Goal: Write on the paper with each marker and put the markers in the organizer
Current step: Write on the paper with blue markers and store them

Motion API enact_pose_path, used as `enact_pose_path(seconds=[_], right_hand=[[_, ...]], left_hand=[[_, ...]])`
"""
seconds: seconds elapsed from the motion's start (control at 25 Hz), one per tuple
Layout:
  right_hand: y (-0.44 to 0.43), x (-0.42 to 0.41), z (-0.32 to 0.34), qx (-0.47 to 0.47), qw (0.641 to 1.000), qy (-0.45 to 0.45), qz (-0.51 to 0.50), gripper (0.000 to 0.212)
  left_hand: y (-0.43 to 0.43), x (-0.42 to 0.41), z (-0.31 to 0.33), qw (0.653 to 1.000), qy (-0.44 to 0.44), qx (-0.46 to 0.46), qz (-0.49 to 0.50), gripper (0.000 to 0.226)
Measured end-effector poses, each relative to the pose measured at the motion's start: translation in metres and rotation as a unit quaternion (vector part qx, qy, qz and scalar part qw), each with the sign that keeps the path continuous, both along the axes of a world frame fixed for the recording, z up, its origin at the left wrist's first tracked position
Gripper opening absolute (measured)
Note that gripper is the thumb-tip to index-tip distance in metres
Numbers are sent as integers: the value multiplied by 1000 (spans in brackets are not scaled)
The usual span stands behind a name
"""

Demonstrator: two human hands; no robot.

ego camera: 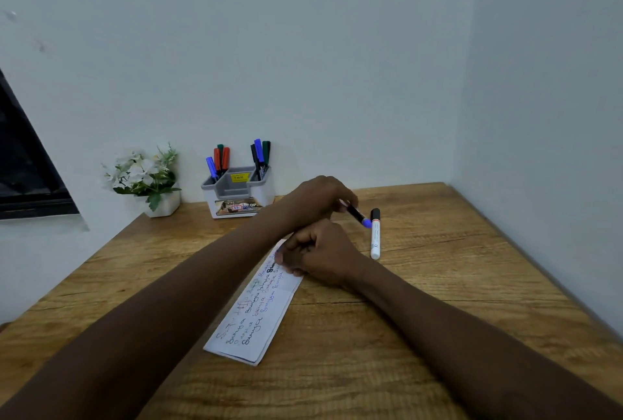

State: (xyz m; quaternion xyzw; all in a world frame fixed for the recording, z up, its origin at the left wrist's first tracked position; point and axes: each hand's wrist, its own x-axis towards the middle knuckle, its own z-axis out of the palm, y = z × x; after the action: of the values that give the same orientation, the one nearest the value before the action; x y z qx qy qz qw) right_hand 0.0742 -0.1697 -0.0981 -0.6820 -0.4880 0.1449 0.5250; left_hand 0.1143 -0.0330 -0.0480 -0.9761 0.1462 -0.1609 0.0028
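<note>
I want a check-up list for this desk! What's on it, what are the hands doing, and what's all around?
Surface: wooden table, bare grain showing.
Job's things: paper covered in handwriting; organizer at the wall with markers standing in both side slots; white marker with black cap lying loose.
Clutter: potted white flowers.
Grippers: left hand holds a blue-tipped marker; right hand closed, resting on the paper, contents hidden.
Cables: nothing seen.
Surroundings: pale walls; dark window at left.
</note>
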Motion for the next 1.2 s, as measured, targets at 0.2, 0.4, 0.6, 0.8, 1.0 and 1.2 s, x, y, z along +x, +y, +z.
enact_pose_path(seconds=[0.2,0.4,0.6,0.8,1.0,1.2], right_hand=[[-3,-6,12,54,975,208,-56,33],[-7,-15,23,83,955,216,-187,62],[-3,-19,23,97,960,173,-197,63],[-1,-20,20,145,965,148,-160,56],[-4,-26,24,73,980,143,-116,58],[-8,-22,25,62,977,169,-112,52]], left_hand=[[23,-55,8,993,-88,-75,-4,31],[25,-107,1,991,-115,-61,-11,26],[14,-132,-16,983,-148,-106,-15,15],[2,-146,-25,978,-137,-156,-23,12],[7,-151,-32,981,-135,-131,47,21],[8,-155,-24,969,-76,-231,46,23]])
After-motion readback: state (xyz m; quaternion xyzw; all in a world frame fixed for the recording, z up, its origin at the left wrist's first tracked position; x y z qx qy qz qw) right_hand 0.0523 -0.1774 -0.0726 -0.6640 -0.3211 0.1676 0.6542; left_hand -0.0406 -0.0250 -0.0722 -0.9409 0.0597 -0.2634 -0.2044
